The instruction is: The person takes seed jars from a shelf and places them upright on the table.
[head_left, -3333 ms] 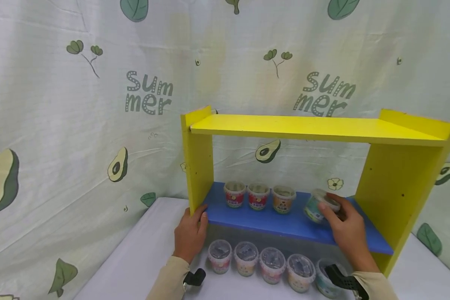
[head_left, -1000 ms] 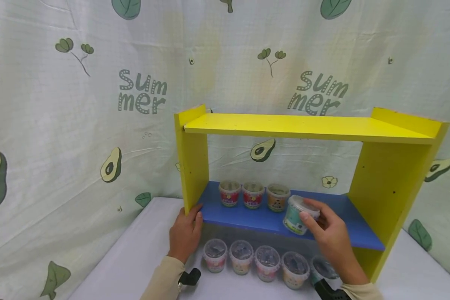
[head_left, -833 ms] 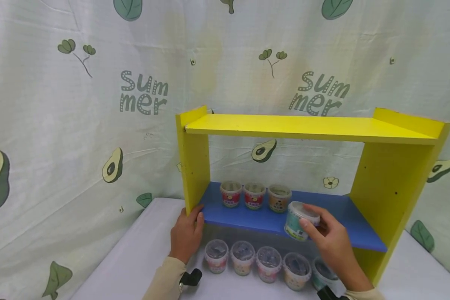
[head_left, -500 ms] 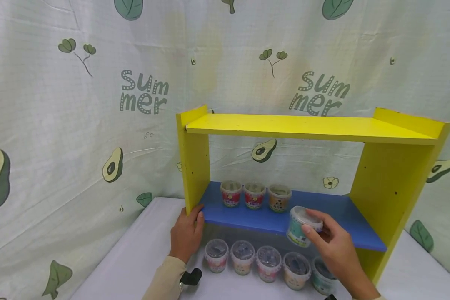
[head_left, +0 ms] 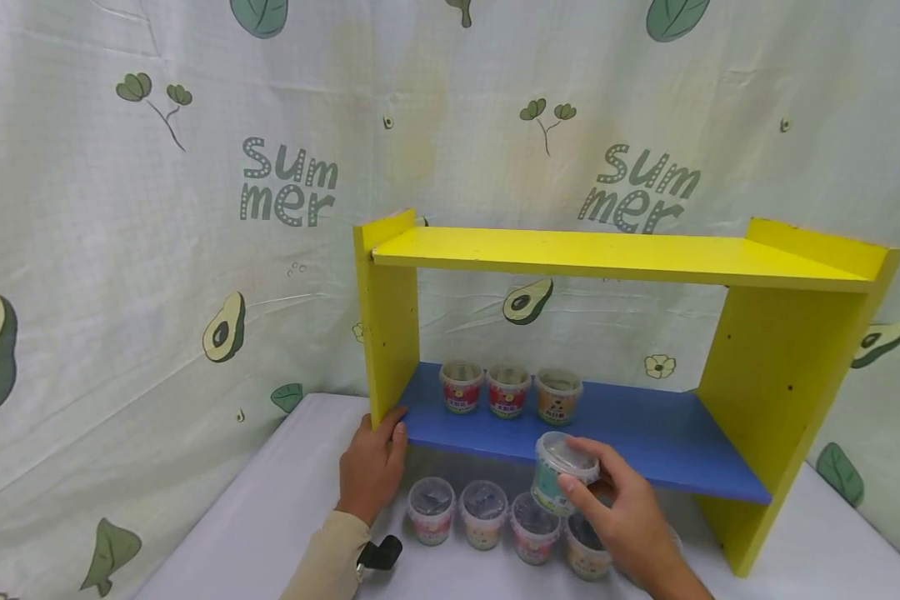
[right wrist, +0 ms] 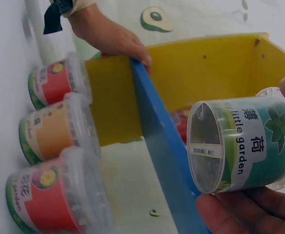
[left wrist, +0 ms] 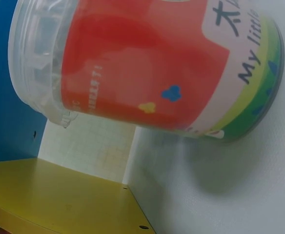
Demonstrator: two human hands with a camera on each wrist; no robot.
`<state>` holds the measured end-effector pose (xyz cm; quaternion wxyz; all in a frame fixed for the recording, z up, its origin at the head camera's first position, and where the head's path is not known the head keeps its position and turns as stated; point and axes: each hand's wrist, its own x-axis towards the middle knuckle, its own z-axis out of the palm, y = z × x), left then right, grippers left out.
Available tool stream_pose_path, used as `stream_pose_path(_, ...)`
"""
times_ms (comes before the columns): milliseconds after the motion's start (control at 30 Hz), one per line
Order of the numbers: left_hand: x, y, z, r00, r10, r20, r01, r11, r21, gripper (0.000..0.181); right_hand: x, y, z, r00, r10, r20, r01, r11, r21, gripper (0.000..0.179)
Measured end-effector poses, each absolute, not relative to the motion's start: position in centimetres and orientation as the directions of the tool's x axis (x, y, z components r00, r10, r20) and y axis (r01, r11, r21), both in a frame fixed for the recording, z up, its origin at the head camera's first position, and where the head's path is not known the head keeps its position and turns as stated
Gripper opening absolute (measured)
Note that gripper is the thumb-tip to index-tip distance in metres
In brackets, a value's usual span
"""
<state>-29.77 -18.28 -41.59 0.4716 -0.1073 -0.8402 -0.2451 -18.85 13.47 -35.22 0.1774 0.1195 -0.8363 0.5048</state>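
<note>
My right hand (head_left: 626, 527) grips a lidded clear plastic cup (head_left: 555, 479) with a teal label, thumb on one side and fingers on the other. The cup is in front of the blue shelf board (head_left: 645, 433), above the row of cups on the table. In the right wrist view, its teal label (right wrist: 262, 141) reads "My little garden". My left hand (head_left: 372, 467) holds the front left corner of the yellow and blue shelf unit (head_left: 392, 333), where side panel meets board. A red-labelled cup (left wrist: 147, 63) fills much of the left wrist view.
Two red-labelled cups (head_left: 461, 392) and an orange-labelled cup (head_left: 558, 400) stand at the back of the blue board. Below, several lidded cups (head_left: 431, 512) line the white table (head_left: 285, 508); my right hand partly covers those at right. A yellow top board (head_left: 615, 254) spans above.
My right hand has brought the teal-labelled cup from the blue board, forward past its front edge, then down and left over the table row. My left hand keeps its place on the shelf unit.
</note>
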Motion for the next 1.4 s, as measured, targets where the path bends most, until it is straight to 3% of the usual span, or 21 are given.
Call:
stream_pose_path(233,-29.8,-18.3,-41.8,-0.510,-0.044,0.859,0.420,0.859,0.294,0.030,-18.9,11.9,-36.0,-0.933,-0.029,0.360,-0.337,0.431,-0.837,0.046)
stream_pose_path(833,-29.8,-18.1,-41.7,-0.563,-0.061,0.825,0.386,0.863,0.327,0.033,-19.0,10.3,-37.7,-0.932,-0.180,0.316,-0.359,0.320,-0.877,0.048)
stream_pose_path(1400,-29.9,-18.2,-41.8,-0.542,-0.061,0.838,0.392,0.864,0.316,0.032,-19.3,9.2,-38.0,-0.927,-0.226,0.298,-0.364,0.358,-0.860,0.051)
